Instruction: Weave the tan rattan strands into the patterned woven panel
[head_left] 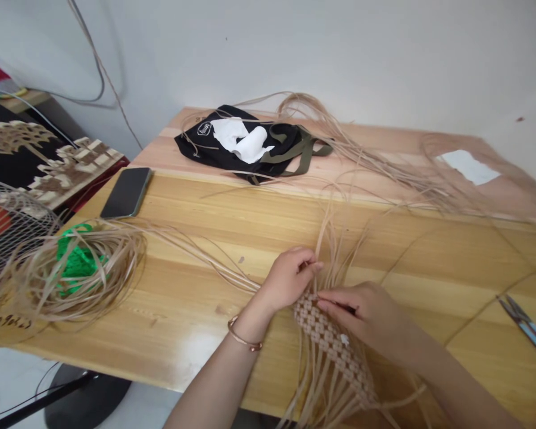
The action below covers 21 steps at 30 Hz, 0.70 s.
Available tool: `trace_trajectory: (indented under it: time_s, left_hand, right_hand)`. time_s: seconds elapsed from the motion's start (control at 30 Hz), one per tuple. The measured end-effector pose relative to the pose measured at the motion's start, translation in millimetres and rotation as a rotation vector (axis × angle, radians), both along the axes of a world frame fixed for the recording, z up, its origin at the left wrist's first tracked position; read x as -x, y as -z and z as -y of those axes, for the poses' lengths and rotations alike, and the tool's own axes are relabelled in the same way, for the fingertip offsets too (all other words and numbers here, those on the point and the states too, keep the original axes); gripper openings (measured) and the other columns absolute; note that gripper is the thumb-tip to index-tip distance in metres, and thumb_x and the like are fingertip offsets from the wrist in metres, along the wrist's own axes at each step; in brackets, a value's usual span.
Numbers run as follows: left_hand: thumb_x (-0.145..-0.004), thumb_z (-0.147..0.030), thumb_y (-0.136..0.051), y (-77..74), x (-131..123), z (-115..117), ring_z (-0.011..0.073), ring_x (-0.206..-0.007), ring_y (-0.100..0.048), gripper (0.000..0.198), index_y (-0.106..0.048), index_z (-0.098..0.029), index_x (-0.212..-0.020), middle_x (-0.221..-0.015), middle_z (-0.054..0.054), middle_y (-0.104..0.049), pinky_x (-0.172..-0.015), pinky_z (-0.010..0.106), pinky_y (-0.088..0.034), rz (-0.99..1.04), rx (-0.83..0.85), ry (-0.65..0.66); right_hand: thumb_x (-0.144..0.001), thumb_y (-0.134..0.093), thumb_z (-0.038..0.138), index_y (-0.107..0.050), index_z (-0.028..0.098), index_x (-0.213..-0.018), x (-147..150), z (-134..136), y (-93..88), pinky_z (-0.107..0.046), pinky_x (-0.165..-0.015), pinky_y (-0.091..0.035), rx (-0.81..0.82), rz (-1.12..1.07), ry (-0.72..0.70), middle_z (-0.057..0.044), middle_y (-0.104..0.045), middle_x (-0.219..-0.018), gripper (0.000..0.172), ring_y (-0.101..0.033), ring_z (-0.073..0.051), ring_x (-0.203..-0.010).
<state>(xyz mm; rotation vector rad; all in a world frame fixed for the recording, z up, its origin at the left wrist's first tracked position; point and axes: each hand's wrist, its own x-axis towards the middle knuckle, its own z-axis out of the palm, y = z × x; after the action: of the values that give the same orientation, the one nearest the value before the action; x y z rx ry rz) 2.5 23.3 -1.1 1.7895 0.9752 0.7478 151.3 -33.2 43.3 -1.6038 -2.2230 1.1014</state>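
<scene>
A strip of woven cane [333, 342] with an open checkered pattern lies on the wooden table, long loose strands fanning out from both sides. At its far end my left hand [292, 277] is closed, thumb and fingers pinching an upright cane strand [320, 238]. My right hand [368, 313] pinches at the weave's upper edge, close to the left fingertips; the strand end between its fingers is mostly covered. A small white bit [344, 339] sits on the weave beside the right hand.
A coil of cane strands [125, 256] with green ribbon [78, 259] lies left, near a phone [125, 192]. Behind are a black bag [205, 146] with white tissue [252, 145], a long strand bundle [384, 165] and white paper [469, 167]. Blue-handled scissors [531, 333] lie right.
</scene>
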Motion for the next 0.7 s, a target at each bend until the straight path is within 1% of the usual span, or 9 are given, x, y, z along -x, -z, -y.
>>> trace_trajectory:
  time_s: [0.07, 0.13, 0.2, 0.33, 0.5, 0.6, 0.67, 0.7]
  left_hand:
    - [-0.080, -0.025, -0.043, -1.4, 0.1, 1.2, 0.0099, -0.060, -0.038, 0.025, -0.040, -0.017, -0.057, -0.059, -0.003, -0.038, -0.057, 0.021, -0.030, -0.003, -0.017, -0.042]
    - [-0.081, -0.024, -0.041, -3.5, 0.3, 3.2, 0.0103, -0.061, -0.039, 0.024, -0.039, -0.017, -0.058, -0.060, -0.003, -0.040, -0.058, 0.021, -0.030, -0.027, -0.052, -0.082]
    - [-0.083, -0.023, -0.039, -5.8, 0.7, 5.5, 0.0105, -0.061, -0.040, 0.023, -0.040, -0.018, -0.060, -0.060, -0.002, -0.041, -0.057, 0.021, -0.030, -0.063, -0.077, -0.091]
    - [-0.085, -0.025, -0.034, -9.0, 2.2, 7.6, 0.0102, -0.053, -0.039, 0.023, -0.043, -0.019, -0.065, -0.055, -0.003, -0.041, -0.052, 0.021, -0.028, -0.102, -0.044, -0.048]
    - [-0.083, -0.024, -0.039, -10.4, 5.6, 4.6, 0.0099, -0.054, -0.040, 0.022, -0.047, -0.018, -0.064, -0.055, -0.003, -0.044, -0.052, 0.020, -0.028, -0.104, -0.083, 0.025]
    - [-0.083, -0.027, -0.041, -11.5, 8.2, 3.6, 0.0092, -0.056, -0.041, 0.024, -0.048, -0.017, -0.063, -0.057, -0.003, -0.046, -0.055, 0.019, -0.029, -0.105, -0.103, 0.062]
    - [-0.083, -0.027, -0.041, -12.5, 9.6, 3.7, 0.0084, -0.056, -0.041, 0.024, -0.049, -0.016, -0.063, -0.058, -0.003, -0.045, -0.055, 0.019, -0.030, -0.077, -0.087, 0.099]
    - [-0.083, -0.027, -0.041, -13.0, 10.0, 3.9, 0.0080, -0.056, -0.040, 0.024, -0.049, -0.016, -0.063, -0.057, -0.003, -0.045, -0.055, 0.018, -0.030, -0.061, -0.074, 0.117]
  right_hand:
    - [-0.081, -0.044, 0.034, -0.068, 0.024, -0.076, 1.2, 1.3, -0.3, -0.024, -0.051, -0.031, -0.019, 0.024, 0.059, -0.001, -0.065, -0.062, 0.026, -0.051, -0.013, -0.052]
    - [-0.081, -0.044, 0.034, -0.067, 0.025, -0.079, 2.3, 2.2, 0.1, -0.024, -0.053, -0.034, 0.005, 0.015, 0.134, -0.002, -0.067, -0.066, 0.025, -0.054, -0.015, -0.055]
    - [-0.081, -0.044, 0.035, -0.066, 0.024, -0.081, 2.5, 2.1, 0.6, -0.025, -0.055, -0.036, 0.039, -0.010, 0.161, -0.002, -0.067, -0.069, 0.025, -0.056, -0.016, -0.058]
    - [-0.083, -0.042, 0.033, -0.065, 0.024, -0.086, 0.6, 0.0, 0.7, -0.025, -0.058, -0.038, 0.097, -0.074, 0.131, -0.002, -0.067, -0.076, 0.025, -0.058, -0.017, -0.067]
    - [-0.084, -0.041, 0.033, -0.064, 0.027, -0.096, -2.1, -0.4, -1.7, -0.026, -0.064, -0.041, 0.147, -0.096, 0.107, 0.000, -0.067, -0.085, 0.026, -0.059, -0.018, -0.077]
    - [-0.083, -0.042, 0.034, -0.064, 0.026, -0.097, -3.5, 1.7, -2.3, -0.027, -0.065, -0.041, 0.199, -0.129, 0.101, -0.001, -0.066, -0.085, 0.027, -0.058, -0.018, -0.077]
    - [-0.083, -0.043, 0.036, -0.061, 0.025, -0.099, -4.6, 3.5, -1.6, -0.026, -0.063, -0.041, 0.274, -0.174, 0.136, -0.002, -0.065, -0.084, 0.027, -0.058, -0.017, -0.074]
    - [-0.082, -0.043, 0.038, -0.059, 0.024, -0.101, -5.2, 4.4, -1.1, -0.025, -0.060, -0.040, 0.320, -0.194, 0.163, -0.002, -0.065, -0.080, 0.028, -0.057, -0.016, -0.070]
